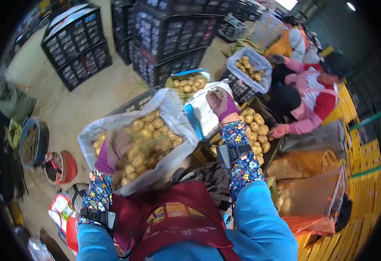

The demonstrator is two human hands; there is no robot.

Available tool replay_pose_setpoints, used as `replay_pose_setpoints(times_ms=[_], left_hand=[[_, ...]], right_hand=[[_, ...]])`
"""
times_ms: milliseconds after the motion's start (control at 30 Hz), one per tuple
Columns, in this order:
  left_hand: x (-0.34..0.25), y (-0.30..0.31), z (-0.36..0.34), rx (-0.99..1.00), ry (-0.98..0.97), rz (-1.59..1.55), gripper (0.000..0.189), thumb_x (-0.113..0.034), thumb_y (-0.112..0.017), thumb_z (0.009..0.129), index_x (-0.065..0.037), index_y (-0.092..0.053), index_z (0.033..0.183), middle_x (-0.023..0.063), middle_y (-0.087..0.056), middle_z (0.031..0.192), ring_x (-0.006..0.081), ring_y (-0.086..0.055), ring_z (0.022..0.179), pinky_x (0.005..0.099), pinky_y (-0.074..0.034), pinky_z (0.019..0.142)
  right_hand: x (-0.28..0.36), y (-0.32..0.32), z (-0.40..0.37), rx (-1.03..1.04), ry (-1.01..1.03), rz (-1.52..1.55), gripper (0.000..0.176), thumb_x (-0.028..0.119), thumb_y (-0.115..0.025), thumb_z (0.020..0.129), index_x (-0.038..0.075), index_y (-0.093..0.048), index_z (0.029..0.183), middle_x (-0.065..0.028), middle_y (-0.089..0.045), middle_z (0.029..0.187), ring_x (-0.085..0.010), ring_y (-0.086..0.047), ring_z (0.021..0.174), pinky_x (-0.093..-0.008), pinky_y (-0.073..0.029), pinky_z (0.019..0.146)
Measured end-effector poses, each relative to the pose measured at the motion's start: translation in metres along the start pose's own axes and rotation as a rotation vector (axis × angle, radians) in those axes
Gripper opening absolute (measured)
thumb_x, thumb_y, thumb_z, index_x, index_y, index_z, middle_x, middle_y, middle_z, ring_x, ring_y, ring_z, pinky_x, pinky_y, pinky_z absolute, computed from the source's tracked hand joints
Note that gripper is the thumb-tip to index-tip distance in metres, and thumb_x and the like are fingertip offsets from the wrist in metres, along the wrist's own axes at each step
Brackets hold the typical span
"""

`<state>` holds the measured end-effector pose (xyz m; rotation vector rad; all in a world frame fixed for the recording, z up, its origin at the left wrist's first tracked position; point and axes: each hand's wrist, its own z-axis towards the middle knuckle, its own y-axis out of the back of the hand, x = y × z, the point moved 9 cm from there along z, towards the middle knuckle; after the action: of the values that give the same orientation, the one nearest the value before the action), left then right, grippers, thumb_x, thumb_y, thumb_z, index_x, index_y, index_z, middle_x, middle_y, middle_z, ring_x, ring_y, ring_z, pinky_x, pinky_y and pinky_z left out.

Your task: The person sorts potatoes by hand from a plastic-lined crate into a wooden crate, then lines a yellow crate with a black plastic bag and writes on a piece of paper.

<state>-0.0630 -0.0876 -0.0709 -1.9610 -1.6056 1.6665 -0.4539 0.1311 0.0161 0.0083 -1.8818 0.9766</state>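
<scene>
Two gloved hands reach forward from floral sleeves. My left hand (116,150) is over the left part of a crate lined with a white bag (178,114) and filled with potatoes (139,150); motion smears its fingers. Over a white sheet-like bundle (204,104) with a blue edge is my right hand (219,101), its fingers curled apart and nothing visible in them. To the right of that forearm lie more potatoes (255,130) in a dark crate. A smaller lot of potatoes (188,84) sits behind the white bundle.
Stacked black crates (168,39) stand ahead, with two more (75,43) at left. A co-worker (308,91) sits at right, a hand at the potatoes. Another lined crate (249,69), mesh bags (303,187), yellow pallets (364,195), a basin (33,142) and a red bucket (62,167) surround the area.
</scene>
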Motion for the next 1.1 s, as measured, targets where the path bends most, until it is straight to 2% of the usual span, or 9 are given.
replay_pose_setpoints(times_ms=[67,167,233,333,400,467,667,800,1100], left_hand=[[-0.022,-0.004,-0.013,-0.042,-0.080,-0.061,0.057,-0.049,-0.054,0.095,-0.005,-0.048,0.131,0.0103,-0.062,0.120,0.0227,-0.061,0.106,0.0367,-0.051,0.090],[-0.064,-0.008,-0.041,-0.118,-0.198,-0.111,0.061,-0.050,-0.054,0.094,-0.004,-0.047,0.132,0.0113,-0.062,0.121,0.0207,-0.061,0.107,0.0328,-0.049,0.092],[-0.080,0.011,-0.045,-0.153,-0.240,-0.152,0.060,-0.050,-0.053,0.095,-0.004,-0.047,0.133,0.0118,-0.061,0.122,0.0200,-0.061,0.108,0.0314,-0.049,0.092],[-0.092,0.025,-0.050,-0.203,-0.280,-0.219,0.059,-0.048,-0.052,0.096,-0.002,-0.046,0.133,0.0129,-0.061,0.123,0.0195,-0.061,0.109,0.0306,-0.051,0.091],[-0.099,0.033,-0.051,-0.188,-0.284,-0.288,0.058,-0.047,-0.051,0.097,-0.002,-0.045,0.133,0.0133,-0.060,0.123,0.0196,-0.061,0.109,0.0313,-0.051,0.091],[-0.104,0.029,-0.056,-0.192,-0.329,-0.267,0.060,-0.048,-0.049,0.097,-0.001,-0.044,0.134,0.0140,-0.060,0.123,0.0202,-0.060,0.110,0.0322,-0.049,0.093],[-0.110,0.017,-0.059,-0.260,-0.341,-0.086,0.070,-0.056,-0.046,0.095,0.000,-0.042,0.136,0.0111,-0.057,0.126,0.0199,-0.054,0.114,0.0334,-0.043,0.098],[-0.080,0.024,-0.053,-0.337,-0.193,-0.064,0.064,-0.052,-0.051,0.093,-0.005,-0.044,0.136,0.0082,-0.057,0.122,0.0196,-0.054,0.111,0.0347,-0.042,0.098],[-0.002,-0.053,-0.038,-0.112,0.081,0.193,0.066,-0.023,-0.068,0.087,-0.016,-0.036,0.145,0.0046,-0.051,0.126,0.0155,-0.054,0.110,0.0311,-0.053,0.075]], right_hand=[[-0.030,-0.025,0.005,0.143,0.027,-0.143,0.025,0.016,-0.057,0.093,-0.001,-0.053,0.112,-0.0124,-0.060,0.103,-0.0222,-0.062,0.102,-0.0330,-0.053,0.090],[-0.117,-0.063,-0.014,0.270,-0.095,-0.736,0.035,0.035,-0.052,0.098,0.002,-0.062,0.090,-0.0040,-0.062,0.073,-0.0140,-0.058,0.060,-0.0264,-0.051,0.058],[-0.193,-0.089,-0.052,0.279,-0.618,-0.812,0.055,0.048,-0.043,0.098,-0.001,-0.064,0.082,-0.0038,-0.058,0.064,-0.0143,-0.055,0.052,-0.0261,-0.047,0.052],[-0.298,-0.105,-0.051,0.914,-0.374,-1.521,0.050,0.047,-0.058,0.089,0.008,-0.063,0.119,-0.0149,-0.070,0.099,-0.0254,-0.067,0.095,-0.0359,-0.051,0.085],[-0.321,-0.133,-0.062,0.882,-0.267,-1.996,0.068,0.053,-0.065,0.082,0.005,-0.055,0.129,-0.0195,-0.067,0.108,-0.0320,-0.064,0.101,-0.0382,-0.049,0.088],[-0.367,-0.135,-0.067,0.901,-0.571,-2.015,0.078,0.057,-0.065,0.079,0.002,-0.049,0.132,-0.0222,-0.064,0.115,-0.0340,-0.063,0.103,-0.0396,-0.050,0.087],[-0.448,-0.098,-0.047,0.588,-0.600,-1.472,0.076,0.036,-0.079,0.075,0.004,-0.041,0.132,-0.0112,-0.063,0.107,-0.0252,-0.063,0.093,-0.0401,-0.053,0.079],[-0.390,-0.101,-0.061,0.478,-0.774,-0.988,0.077,0.019,-0.079,0.079,0.006,-0.034,0.140,-0.0070,-0.060,0.112,-0.0189,-0.061,0.097,-0.0351,-0.053,0.080],[-0.236,-0.175,-0.101,0.580,-0.233,-0.550,0.068,0.017,-0.070,0.085,0.005,-0.034,0.142,-0.0108,-0.046,0.131,-0.0191,-0.050,0.119,-0.0311,-0.042,0.101]])
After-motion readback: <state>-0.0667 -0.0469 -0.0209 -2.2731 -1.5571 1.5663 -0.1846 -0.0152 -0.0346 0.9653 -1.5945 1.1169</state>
